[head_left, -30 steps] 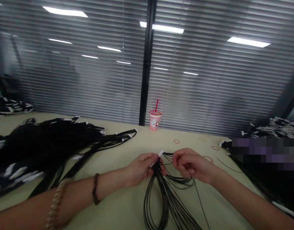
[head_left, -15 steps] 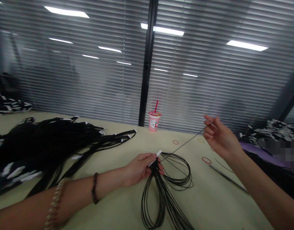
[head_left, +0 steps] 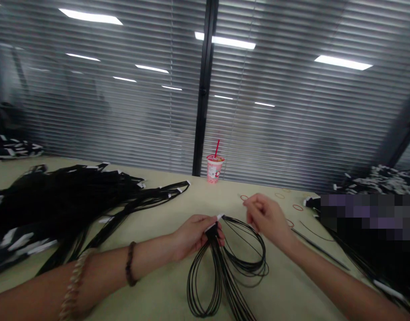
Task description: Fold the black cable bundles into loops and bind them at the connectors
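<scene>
My left hand point(head_left: 194, 234) pinches a bundle of thin black wires point(head_left: 236, 290) near its top end, where a white connector or tag point(head_left: 219, 217) pokes out above the thumb. Below the fingers the wires spread into two loops and a straight tail hanging toward me. My right hand point(head_left: 267, 218) is just right of the bundle, above the table, with its fingers curled together. Motion blurs the fingertips, and I cannot make out whether a wire is between them.
On the pale table point(head_left: 158, 272), a heap of black wires point(head_left: 67, 191) with white ends lies left. More wires point(head_left: 372, 249) lie right, partly pixelated. A pink cup point(head_left: 214, 169) with a red straw stands at the back, near rubber bands point(head_left: 297, 207) and a thin dark rod point(head_left: 321, 249).
My right hand has moved left and down toward the bundle; the single wire stretched from it no longer shows. My left hand keeps its hold, and the loops have shifted slightly left.
</scene>
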### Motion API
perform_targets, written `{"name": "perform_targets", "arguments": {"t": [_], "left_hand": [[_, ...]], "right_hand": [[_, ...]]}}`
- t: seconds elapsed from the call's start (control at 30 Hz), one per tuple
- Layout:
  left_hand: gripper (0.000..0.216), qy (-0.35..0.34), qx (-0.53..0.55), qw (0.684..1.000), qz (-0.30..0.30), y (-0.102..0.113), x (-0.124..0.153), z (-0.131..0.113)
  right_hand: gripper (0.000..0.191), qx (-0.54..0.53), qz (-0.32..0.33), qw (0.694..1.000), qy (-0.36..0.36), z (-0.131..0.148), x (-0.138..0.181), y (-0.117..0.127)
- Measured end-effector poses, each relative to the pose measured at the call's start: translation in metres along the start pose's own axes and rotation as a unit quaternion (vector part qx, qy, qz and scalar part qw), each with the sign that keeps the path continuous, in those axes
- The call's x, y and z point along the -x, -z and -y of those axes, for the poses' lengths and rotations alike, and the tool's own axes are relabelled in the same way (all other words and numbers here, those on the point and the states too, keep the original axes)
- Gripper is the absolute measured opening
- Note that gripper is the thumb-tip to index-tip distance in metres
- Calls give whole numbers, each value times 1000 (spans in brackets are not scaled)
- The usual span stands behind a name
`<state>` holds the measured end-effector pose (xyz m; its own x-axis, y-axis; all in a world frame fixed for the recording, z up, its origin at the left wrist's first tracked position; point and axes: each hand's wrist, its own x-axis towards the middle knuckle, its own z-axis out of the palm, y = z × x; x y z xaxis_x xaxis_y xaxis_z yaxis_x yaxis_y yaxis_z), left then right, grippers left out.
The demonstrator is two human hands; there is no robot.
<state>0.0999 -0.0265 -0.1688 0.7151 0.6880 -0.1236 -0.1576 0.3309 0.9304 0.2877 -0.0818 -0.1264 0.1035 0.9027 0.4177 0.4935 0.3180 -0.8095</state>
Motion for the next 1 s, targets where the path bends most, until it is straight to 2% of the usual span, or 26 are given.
{"name": "perform_targets", "arguments": {"t": [0.03,0.13,0.23,0.37,1.0], "left_hand": [[36,-2,-2,1000,-3,0,0,0],[35,-4,-13,1000,-12,-1,0,1],[34,-1,-23,1000,-3,1,-1,2],[36,7,-26,999,21,3,-2,2],[33,23,-31,999,38,7,-3,1]], "right_hand": [[20,58,35,997,29,-4,8,-13],[14,176,82,976,98,-17,25,-38],[14,223,86,966,98,-27,30,-44],[18,231,80,966,82,-32,26,-43],[18,239,80,966,56,-32,27,-44]]}}
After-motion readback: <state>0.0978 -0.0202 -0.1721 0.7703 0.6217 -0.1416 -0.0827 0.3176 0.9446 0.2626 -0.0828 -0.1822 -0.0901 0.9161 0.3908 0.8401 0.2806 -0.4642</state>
